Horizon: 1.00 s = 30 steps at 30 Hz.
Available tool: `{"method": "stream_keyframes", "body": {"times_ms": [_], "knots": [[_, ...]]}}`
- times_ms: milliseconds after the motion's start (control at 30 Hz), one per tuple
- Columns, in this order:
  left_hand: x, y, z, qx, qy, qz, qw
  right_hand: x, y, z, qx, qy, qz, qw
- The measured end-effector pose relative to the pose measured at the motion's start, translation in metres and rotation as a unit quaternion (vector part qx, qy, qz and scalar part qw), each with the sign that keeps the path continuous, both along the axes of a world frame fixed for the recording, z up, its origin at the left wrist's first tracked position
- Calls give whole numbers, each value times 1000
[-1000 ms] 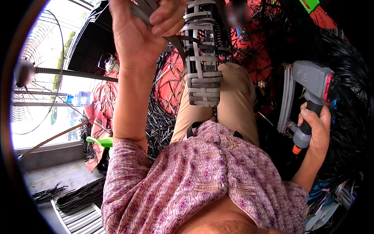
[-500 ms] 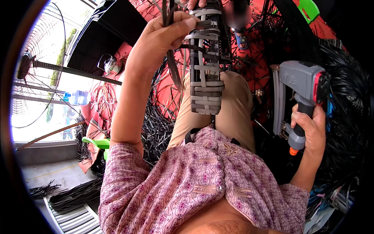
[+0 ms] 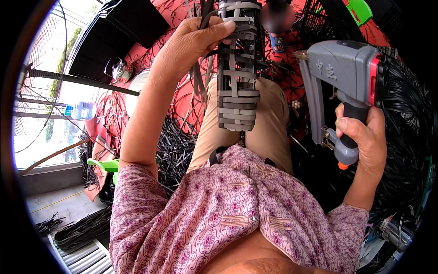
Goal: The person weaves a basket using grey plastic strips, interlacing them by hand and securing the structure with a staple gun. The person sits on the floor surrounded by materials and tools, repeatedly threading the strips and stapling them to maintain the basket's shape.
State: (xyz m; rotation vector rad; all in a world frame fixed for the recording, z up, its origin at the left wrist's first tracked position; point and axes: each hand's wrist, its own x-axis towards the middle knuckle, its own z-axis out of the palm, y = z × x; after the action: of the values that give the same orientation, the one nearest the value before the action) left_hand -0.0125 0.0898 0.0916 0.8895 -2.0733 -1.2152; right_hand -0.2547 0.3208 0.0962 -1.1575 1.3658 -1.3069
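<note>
Standing upright over the lap, the woven strap cylinder was noted at twelve o'clock, its long axis running twelve to six. The left hand was closed on loose dark straps, touching the cylinder's upper left side. The right hand, at three o'clock and well apart, was clenched round the grey nail gun, nose pointed down.

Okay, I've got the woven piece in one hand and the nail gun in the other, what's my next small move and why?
Probably bring the grey nail gun in the right hand leftward to the woven strip piece. The left hand grips the piece and loose dark strips at its side, while the gun hangs apart from the weave, its nose touching nothing.
</note>
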Motion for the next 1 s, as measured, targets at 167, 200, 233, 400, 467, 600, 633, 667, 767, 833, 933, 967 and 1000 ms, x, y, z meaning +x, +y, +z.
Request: {"method": "stream_keyframes", "body": {"times_ms": [167,200,233,400,467,600,633,667,767,833,933,967,1000], "knots": [[-11,1,-12,-91,-54,-21,994,4,-6,0,43,105,-26,993],[-13,0,-13,-100,-77,-34,991,-3,-5,-8,37,109,-27,993],[-14,3,-15,-92,-102,-16,990,-9,-6,-17,32,112,-20,993],[-19,7,-40,-106,-115,-16,988,-22,-8,-38,17,132,-6,991],[-24,8,-47,-130,-125,-30,983,-26,-6,-41,16,144,-12,989],[-30,21,-52,-143,-201,-6,969,-32,-8,-49,8,161,-4,987],[-32,25,-54,-149,-210,5,966,-32,-9,-51,7,165,-2,986],[-34,29,-56,-161,-212,10,964,-33,-9,-52,5,169,-1,986],[-37,37,-63,-186,-206,11,961,-35,-8,-54,3,181,1,983],[-38,36,-69,-186,-186,0,965,-36,-8,-53,0,187,5,982],[-38,39,-67,-194,-204,1,960,-38,-10,-54,-3,196,14,981],[-38,40,-70,-197,-192,2,961,-38,-9,-54,-3,199,15,980],[-38,41,-73,-200,-180,3,963,-38,-11,-54,-2,202,15,979]]}}
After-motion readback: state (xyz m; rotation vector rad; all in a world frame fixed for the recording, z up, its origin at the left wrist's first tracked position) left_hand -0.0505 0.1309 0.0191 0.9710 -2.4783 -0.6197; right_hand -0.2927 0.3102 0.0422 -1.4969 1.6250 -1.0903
